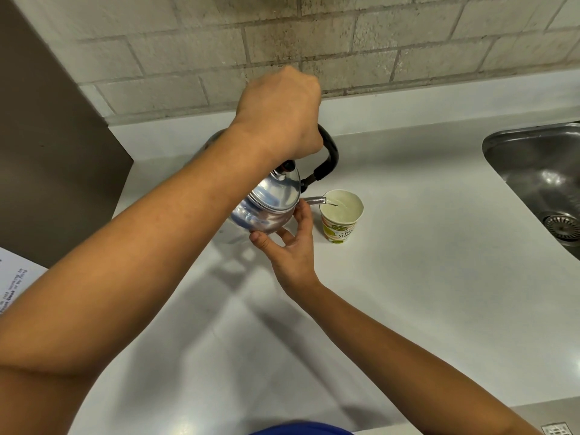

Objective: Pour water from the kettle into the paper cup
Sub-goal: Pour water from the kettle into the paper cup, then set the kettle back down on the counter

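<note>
A shiny metal kettle with a black handle hangs tilted to the right above the white counter. My left hand is closed around the top of that handle. My right hand touches the kettle's lower body with its fingers spread, near the base of the spout. The spout tip reaches over the rim of a paper cup, and a thin stream of water runs into it. The cup stands upright on the counter, printed with yellow and green fruit, with liquid visible inside.
A steel sink with a drain is set into the counter at the right. A brick wall runs along the back. A dark panel stands at the left, with a printed paper below it.
</note>
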